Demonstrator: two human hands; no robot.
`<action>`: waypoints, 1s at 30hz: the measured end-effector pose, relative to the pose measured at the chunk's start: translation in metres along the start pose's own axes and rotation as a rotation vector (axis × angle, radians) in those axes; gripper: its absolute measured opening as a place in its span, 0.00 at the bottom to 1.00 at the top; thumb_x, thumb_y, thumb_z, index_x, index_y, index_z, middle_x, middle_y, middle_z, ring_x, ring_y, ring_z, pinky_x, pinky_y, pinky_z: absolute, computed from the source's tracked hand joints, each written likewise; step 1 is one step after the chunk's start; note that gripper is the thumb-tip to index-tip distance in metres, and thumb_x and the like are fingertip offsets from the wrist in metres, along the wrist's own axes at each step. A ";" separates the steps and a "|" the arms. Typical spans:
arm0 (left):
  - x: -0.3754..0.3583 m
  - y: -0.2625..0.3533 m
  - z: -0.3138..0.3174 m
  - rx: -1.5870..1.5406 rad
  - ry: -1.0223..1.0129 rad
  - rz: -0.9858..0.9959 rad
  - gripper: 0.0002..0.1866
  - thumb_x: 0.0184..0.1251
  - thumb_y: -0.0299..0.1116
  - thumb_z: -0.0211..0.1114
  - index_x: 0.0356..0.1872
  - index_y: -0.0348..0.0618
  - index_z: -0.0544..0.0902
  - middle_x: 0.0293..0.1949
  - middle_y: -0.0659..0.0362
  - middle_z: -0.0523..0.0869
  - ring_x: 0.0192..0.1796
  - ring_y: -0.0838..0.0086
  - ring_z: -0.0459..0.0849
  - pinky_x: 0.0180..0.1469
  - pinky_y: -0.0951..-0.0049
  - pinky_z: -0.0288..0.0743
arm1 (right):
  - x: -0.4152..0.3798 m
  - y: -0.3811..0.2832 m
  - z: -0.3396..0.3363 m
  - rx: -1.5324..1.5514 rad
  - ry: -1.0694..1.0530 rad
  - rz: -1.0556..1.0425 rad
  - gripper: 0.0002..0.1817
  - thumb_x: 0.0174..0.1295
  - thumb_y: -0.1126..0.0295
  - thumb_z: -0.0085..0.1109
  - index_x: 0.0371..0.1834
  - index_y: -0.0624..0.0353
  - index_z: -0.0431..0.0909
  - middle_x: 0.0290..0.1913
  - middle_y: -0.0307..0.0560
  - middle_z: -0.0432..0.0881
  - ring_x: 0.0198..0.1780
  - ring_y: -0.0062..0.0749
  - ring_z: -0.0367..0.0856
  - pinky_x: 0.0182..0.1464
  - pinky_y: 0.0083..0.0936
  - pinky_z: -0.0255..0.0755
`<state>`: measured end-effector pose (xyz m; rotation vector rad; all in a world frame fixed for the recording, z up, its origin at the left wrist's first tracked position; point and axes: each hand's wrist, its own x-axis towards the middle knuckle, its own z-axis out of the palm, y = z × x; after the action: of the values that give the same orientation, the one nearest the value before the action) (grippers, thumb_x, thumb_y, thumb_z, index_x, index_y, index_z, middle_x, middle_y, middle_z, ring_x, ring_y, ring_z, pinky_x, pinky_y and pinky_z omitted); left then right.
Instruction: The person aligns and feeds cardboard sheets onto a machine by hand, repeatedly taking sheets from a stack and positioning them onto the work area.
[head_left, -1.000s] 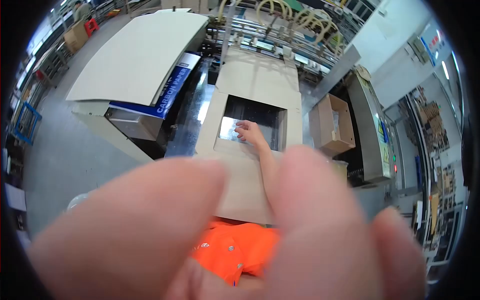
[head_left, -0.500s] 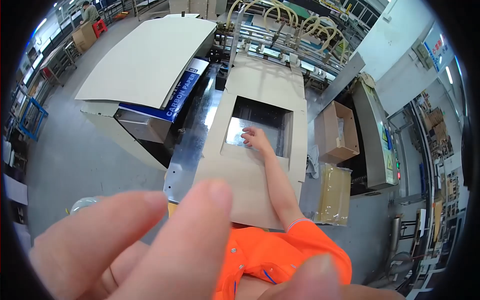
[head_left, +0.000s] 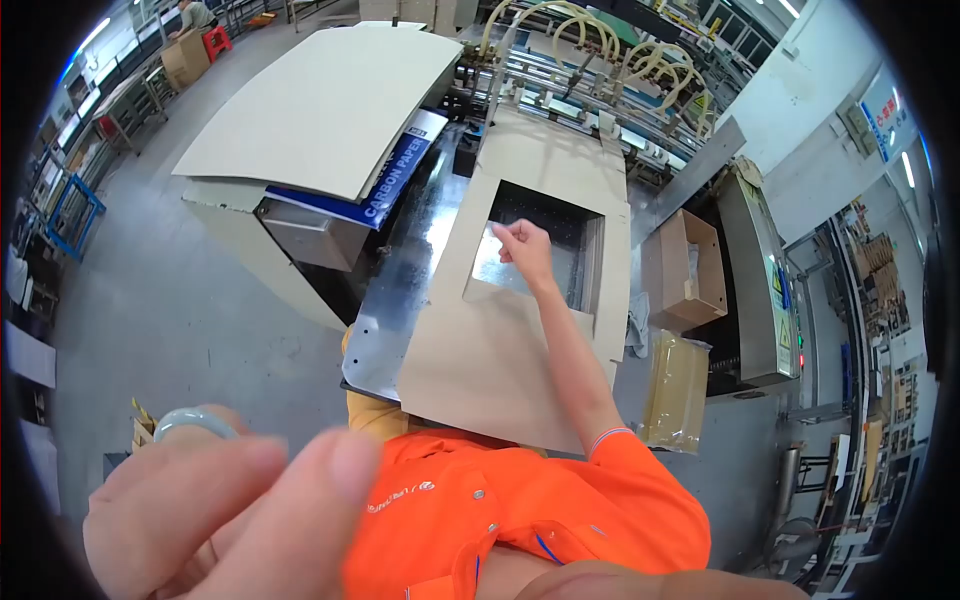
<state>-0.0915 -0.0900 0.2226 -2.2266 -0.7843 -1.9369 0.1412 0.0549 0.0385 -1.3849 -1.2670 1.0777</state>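
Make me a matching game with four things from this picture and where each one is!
Things:
1. right hand
2. left hand
3. open brown box
4. blue carbon paper pack

Places:
A. right of the cardboard sheet
B. under the big pale board
C. in the sheet's cut-out window
D. blurred, close to the camera

Pairs: 1-C, 2-D, 3-A, 4-B

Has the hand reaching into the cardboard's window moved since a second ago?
Yes. The right hand lay flat near the window's near edge; now it is lifted, farther in, against the cardboard sheet.
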 end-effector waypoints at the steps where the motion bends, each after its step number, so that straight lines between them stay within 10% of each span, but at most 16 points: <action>1: -0.002 0.000 -0.004 0.008 0.008 -0.007 0.10 0.56 0.26 0.60 0.41 0.42 0.79 0.43 0.53 0.81 0.40 0.67 0.81 0.38 0.75 0.75 | 0.000 -0.011 0.008 0.030 -0.058 -0.028 0.12 0.57 0.65 0.61 0.28 0.65 0.78 0.20 0.42 0.78 0.19 0.21 0.73 0.25 0.15 0.70; 12: -0.013 0.004 -0.012 0.000 0.066 -0.048 0.11 0.57 0.26 0.60 0.42 0.42 0.79 0.44 0.53 0.81 0.40 0.67 0.81 0.38 0.75 0.75 | 0.002 -0.150 0.092 0.120 -0.439 0.049 0.28 0.59 0.44 0.56 0.34 0.65 0.76 0.26 0.46 0.80 0.19 0.21 0.72 0.23 0.14 0.67; 30: -0.024 0.004 -0.042 0.050 0.168 -0.055 0.12 0.57 0.25 0.59 0.43 0.42 0.78 0.45 0.52 0.80 0.40 0.67 0.81 0.38 0.75 0.75 | 0.039 -0.153 0.125 0.017 -0.414 0.109 0.16 0.56 0.62 0.64 0.25 0.66 0.77 0.21 0.45 0.77 0.18 0.21 0.72 0.19 0.12 0.65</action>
<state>-0.1289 -0.1172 0.2092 -2.0032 -0.8672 -2.0709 -0.0049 0.1072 0.1673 -1.2688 -1.4807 1.5028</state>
